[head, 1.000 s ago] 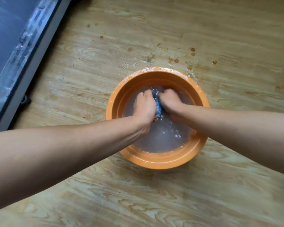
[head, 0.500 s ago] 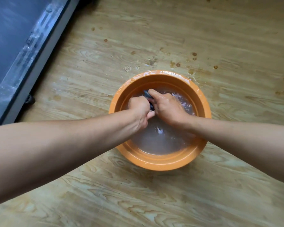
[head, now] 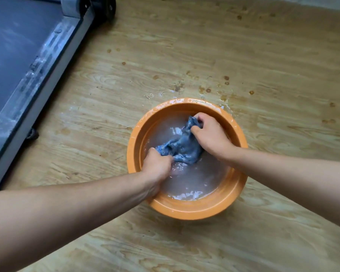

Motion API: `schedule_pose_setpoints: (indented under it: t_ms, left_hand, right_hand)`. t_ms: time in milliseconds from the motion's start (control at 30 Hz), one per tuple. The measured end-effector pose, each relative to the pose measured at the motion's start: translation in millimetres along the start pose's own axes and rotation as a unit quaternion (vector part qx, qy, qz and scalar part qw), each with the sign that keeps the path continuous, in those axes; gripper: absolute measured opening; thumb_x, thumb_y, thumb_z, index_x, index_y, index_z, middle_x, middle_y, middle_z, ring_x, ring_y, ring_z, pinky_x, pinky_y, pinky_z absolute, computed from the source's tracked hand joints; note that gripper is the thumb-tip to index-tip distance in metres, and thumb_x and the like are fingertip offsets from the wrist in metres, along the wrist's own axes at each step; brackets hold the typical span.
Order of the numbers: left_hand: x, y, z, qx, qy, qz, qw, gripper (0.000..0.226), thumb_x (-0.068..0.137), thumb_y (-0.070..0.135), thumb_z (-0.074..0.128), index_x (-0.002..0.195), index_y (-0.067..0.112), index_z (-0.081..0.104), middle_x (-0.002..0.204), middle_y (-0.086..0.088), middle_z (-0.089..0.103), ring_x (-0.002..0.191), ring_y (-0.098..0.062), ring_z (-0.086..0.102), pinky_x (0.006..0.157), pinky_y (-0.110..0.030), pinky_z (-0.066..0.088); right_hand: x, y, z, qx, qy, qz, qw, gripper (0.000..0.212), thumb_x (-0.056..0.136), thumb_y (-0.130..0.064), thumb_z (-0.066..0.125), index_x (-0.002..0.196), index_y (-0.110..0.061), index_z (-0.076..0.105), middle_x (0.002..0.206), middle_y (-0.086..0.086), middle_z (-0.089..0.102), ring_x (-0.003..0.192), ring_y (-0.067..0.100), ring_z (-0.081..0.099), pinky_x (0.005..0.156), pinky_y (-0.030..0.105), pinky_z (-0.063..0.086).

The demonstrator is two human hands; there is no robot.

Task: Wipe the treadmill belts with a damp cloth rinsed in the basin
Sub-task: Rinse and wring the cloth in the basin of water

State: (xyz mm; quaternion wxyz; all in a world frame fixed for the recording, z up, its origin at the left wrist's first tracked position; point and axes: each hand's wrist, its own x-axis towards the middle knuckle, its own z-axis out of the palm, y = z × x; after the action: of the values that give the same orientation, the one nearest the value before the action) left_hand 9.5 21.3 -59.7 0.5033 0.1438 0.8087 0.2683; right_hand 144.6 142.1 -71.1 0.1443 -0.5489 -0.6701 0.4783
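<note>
Wooden floor [head: 263, 46], spotted with drips and splashes. Grey treadmill belt [head: 12, 46] at far left, edged by a dusty side rail [head: 37, 75]. Orange basin [head: 185, 212] on the floor, apart from the treadmill, holding cloudy water [head: 200, 179]. Left grip [head: 158, 167] clamped on the near end of the blue cloth [head: 183, 146], right grip [head: 210, 134] clamped on its far end. Cloth bunched between them, inside the basin.
</note>
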Motion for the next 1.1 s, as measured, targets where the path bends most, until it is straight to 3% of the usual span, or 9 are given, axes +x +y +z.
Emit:
schedule_pose_setpoints:
  t_ms: [167, 300, 400, 600, 700, 800, 933, 1033, 1100]
  left_hand:
    - [3.3, 0.9, -7.2, 0.075, -0.031, -0.01, 0.997, 0.056, 0.08, 0.015, 0.077, 0.13, 0.021, 0.052, 0.108, -0.005, 0.067, 0.086, -0.018, 0.063, 0.068, -0.029, 0.049]
    - [2.6, 14.8, -8.6, 0.11, -0.101, 0.141, 0.979, 0.081, 0.08, 0.02, 0.086, 0.144, 0.032, 0.038, 0.123, 0.012, 0.061, 0.097, -0.004, 0.059, 0.076, -0.016, 0.045]
    - [12.3, 31.3, -8.3, 0.115, -0.164, 0.223, 0.954, 0.055, 0.081, 0.014, 0.088, 0.128, 0.027, 0.062, 0.112, 0.012, 0.074, 0.105, -0.009, 0.07, 0.088, -0.013, 0.052]
    - [27.7, 28.1, -14.6, -0.052, -0.157, 0.152, 0.974, 0.029, 0.093, 0.018, 0.078, 0.121, 0.019, 0.07, 0.113, -0.008, 0.079, 0.106, -0.024, 0.077, 0.097, -0.044, 0.059]
    - [30.3, 17.8, -14.0, -0.132, -0.15, 0.073, 0.977, 0.024, 0.098, 0.007, 0.065, 0.121, 0.012, 0.066, 0.113, -0.017, 0.078, 0.102, -0.032, 0.078, 0.095, -0.054, 0.061]
    - [29.4, 14.1, -11.7, -0.148, -0.13, 0.052, 0.979, 0.025, 0.099, 0.004, 0.06, 0.122, 0.012, 0.063, 0.111, -0.016, 0.078, 0.1, -0.032, 0.078, 0.092, -0.056, 0.062]
    - [34.6, 7.6, -10.7, -0.087, -0.087, 0.054, 0.991, 0.03, 0.085, 0.029, 0.072, 0.114, 0.028, 0.065, 0.111, -0.007, 0.078, 0.1, -0.029, 0.078, 0.09, -0.057, 0.062]
    - [41.5, 6.0, -12.7, -0.028, -0.047, 0.077, 0.996, 0.03, 0.084, 0.045, 0.07, 0.111, 0.032, 0.066, 0.108, 0.0, 0.078, 0.101, -0.026, 0.076, 0.096, -0.053, 0.06]
    - [40.3, 8.5, -15.7, -0.015, -0.029, 0.078, 0.996, 0.025, 0.094, 0.047, 0.067, 0.111, 0.027, 0.068, 0.106, 0.0, 0.079, 0.099, -0.025, 0.076, 0.096, -0.05, 0.06]
  right_hand:
    - [-3.9, -11.2, -31.1, -0.095, -0.105, -0.173, 0.975, 0.028, 0.091, -0.006, 0.049, 0.098, -0.028, 0.064, 0.097, -0.011, 0.07, 0.097, 0.015, 0.064, 0.093, 0.047, 0.051]
    - [-5.3, -35.6, -38.3, -0.121, -0.196, -0.235, 0.944, 0.026, 0.086, -0.013, 0.046, 0.095, -0.025, 0.066, 0.094, -0.013, 0.068, 0.092, 0.011, 0.062, 0.087, 0.038, 0.049]
    - [-4.6, -53.3, -35.6, -0.126, -0.207, -0.243, 0.939, 0.021, 0.083, -0.017, 0.048, 0.088, -0.026, 0.067, 0.091, -0.01, 0.065, 0.089, 0.011, 0.058, 0.081, 0.031, 0.046]
    - [9.3, -30.0, -16.8, -0.017, -0.08, -0.045, 0.996, 0.022, 0.094, -0.025, 0.073, 0.116, -0.026, 0.066, 0.106, -0.008, 0.071, 0.098, 0.01, 0.067, 0.094, 0.036, 0.055]
    - [-1.0, -2.2, 1.1, 0.056, -0.041, 0.117, 0.991, 0.052, 0.084, -0.05, 0.083, 0.124, -0.024, 0.062, 0.114, -0.008, 0.068, 0.105, 0.012, 0.064, 0.091, 0.033, 0.05]
    - [-12.5, 16.1, 10.1, 0.155, -0.078, 0.264, 0.949, 0.092, 0.051, -0.074, 0.092, 0.12, -0.017, 0.069, 0.114, 0.001, 0.077, 0.103, 0.023, 0.073, 0.095, 0.044, 0.058]
    - [-19.5, 14.9, 6.1, 0.329, -0.159, 0.316, 0.876, 0.024, 0.09, -0.005, 0.076, 0.112, 0.001, 0.071, 0.11, 0.018, 0.076, 0.099, 0.034, 0.075, 0.093, 0.053, 0.061]
    - [-21.1, 12.0, 7.9, 0.35, -0.107, 0.317, 0.875, 0.011, 0.085, 0.006, 0.061, 0.088, -0.004, 0.061, 0.087, 0.018, 0.056, 0.077, 0.031, 0.059, 0.062, 0.038, 0.059]
    - [-22.1, 8.6, 7.3, 0.356, -0.057, 0.326, 0.874, 0.014, 0.076, 0.003, 0.055, 0.08, -0.009, 0.051, 0.083, 0.014, 0.044, 0.078, 0.031, 0.05, 0.063, 0.038, 0.052]
